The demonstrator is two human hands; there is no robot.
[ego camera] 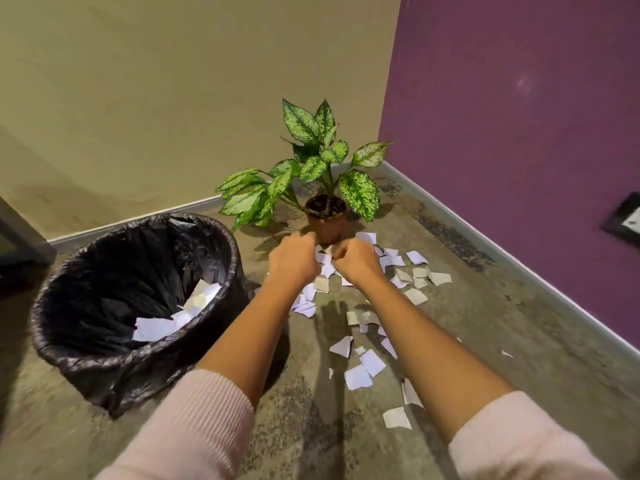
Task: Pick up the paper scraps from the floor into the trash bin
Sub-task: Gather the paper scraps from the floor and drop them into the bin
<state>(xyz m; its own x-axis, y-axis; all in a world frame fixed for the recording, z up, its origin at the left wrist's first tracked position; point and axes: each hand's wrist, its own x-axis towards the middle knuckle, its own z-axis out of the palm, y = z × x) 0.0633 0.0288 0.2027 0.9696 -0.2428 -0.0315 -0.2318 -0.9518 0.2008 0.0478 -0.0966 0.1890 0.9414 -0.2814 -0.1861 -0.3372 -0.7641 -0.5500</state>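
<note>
Both grips curled over paper scraps

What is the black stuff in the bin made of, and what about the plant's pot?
The bin liner looks like thin black plastic: it is crinkled, slightly shiny, and folded over the trash bin's rim. The plant pot looks like reddish-brown terracotta or plastic; its matte, smooth side leaves that open.

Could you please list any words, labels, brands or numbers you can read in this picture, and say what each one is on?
There is no readable text.
The paper scraps on the floor look blank from here; any print is too faint to tell.
The trash bin and plant pot carry no visible label.
The dark-framed object on the purple wall is cut off and blurred, so unreadable.
</note>
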